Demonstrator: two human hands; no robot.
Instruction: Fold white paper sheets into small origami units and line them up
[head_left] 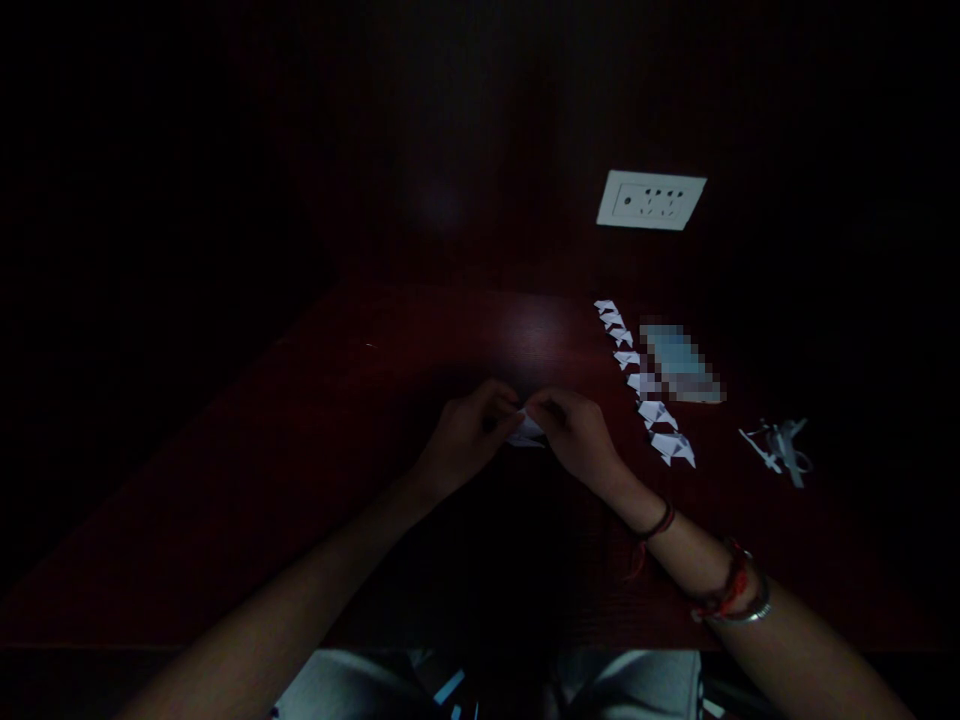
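Note:
Between my two hands, just above the dark red table [300, 440], is a small piece of folded white paper [529, 430]. My left hand [472, 430] pinches its left side between thumb and fingers. From the other side, my right hand [574, 430] grips its upper right part with curled fingers. The fingers hide much of the paper, so its full shape is unclear. To the right of my right hand runs a slanting row of several small folded white paper figures [673, 448], the nearest ones looking larger.
Right of the row lies a flat, pixelated pale-blue object [679, 362]. Further right sits a tangled white cable [784, 450]. A white socket panel [651, 200] is set in the dark upright surface behind the table. Pale strips [450, 688] show below the table's front edge.

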